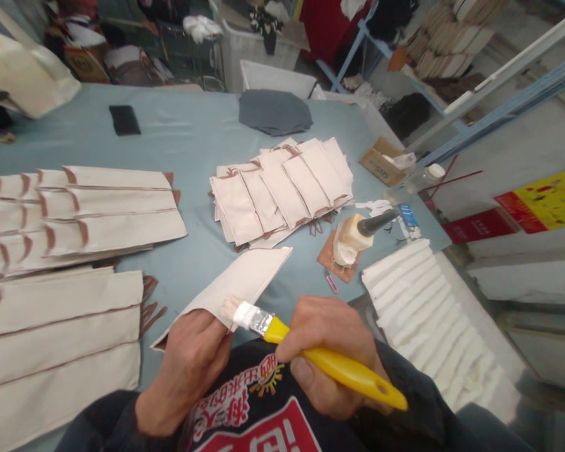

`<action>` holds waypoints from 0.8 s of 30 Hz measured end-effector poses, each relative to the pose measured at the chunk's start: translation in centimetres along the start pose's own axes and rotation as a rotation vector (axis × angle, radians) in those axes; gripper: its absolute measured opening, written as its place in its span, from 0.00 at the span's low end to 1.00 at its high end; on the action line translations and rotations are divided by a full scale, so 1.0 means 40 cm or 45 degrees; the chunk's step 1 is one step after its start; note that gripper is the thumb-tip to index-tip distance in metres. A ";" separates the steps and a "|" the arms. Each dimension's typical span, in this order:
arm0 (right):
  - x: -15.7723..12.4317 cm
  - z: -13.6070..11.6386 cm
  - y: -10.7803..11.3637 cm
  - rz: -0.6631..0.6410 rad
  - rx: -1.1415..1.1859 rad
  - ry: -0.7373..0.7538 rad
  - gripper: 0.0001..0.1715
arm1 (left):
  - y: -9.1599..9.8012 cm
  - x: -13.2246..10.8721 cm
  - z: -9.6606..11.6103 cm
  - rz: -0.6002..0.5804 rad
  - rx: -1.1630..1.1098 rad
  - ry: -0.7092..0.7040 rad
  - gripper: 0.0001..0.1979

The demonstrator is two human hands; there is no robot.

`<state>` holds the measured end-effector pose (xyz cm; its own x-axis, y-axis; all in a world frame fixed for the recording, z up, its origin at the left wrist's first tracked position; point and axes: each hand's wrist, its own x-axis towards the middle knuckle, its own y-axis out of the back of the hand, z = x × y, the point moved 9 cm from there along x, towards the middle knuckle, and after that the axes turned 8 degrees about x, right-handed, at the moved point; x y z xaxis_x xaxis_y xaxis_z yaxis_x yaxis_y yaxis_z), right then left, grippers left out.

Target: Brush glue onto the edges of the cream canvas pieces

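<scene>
My right hand [327, 351] is closed around the yellow handle of a glue brush [311, 351], whose white bristles touch the near end of a cream paper bag piece [238, 282]. My left hand [193, 364] grips that piece at its near edge, fingers curled over it. The piece lies slanted on the blue table [188, 138], pointing away to the right.
A fanned stack of cream pieces [282, 188] lies ahead. Long cream pieces with brown marks [66, 213] cover the left. A glue pot with a black-handled brush [353, 238] stands right, by a row of white strips [424, 307]. Grey sheets [275, 112], a black wallet [124, 119] and a cardboard box [381, 162] lie farther back.
</scene>
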<state>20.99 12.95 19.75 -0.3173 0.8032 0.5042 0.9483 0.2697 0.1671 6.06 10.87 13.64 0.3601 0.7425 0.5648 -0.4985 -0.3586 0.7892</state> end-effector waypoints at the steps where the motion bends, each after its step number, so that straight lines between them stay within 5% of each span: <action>1: -0.003 -0.001 0.001 0.017 0.009 -0.012 0.07 | 0.002 -0.004 -0.004 0.016 0.006 0.013 0.18; 9: -0.018 0.003 0.035 0.160 0.103 -0.027 0.05 | 0.005 -0.050 -0.027 0.065 0.033 0.117 0.13; 17: -0.079 0.110 0.083 0.326 0.319 -0.209 0.07 | 0.000 -0.012 -0.013 -0.033 0.049 0.177 0.15; 19: -0.085 0.125 0.088 0.366 0.359 -0.262 0.08 | -0.004 -0.012 -0.063 -0.075 -0.189 0.435 0.15; 24: -0.079 0.150 0.110 0.552 0.471 -0.337 0.11 | -0.064 -0.086 -0.224 -0.160 -1.134 1.517 0.07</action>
<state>26.13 14.79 13.83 0.0615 0.9723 0.2255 0.9425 0.0178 -0.3337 -0.98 14.30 7.50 -0.1840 0.9129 -0.3643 -0.9774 -0.1306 0.1665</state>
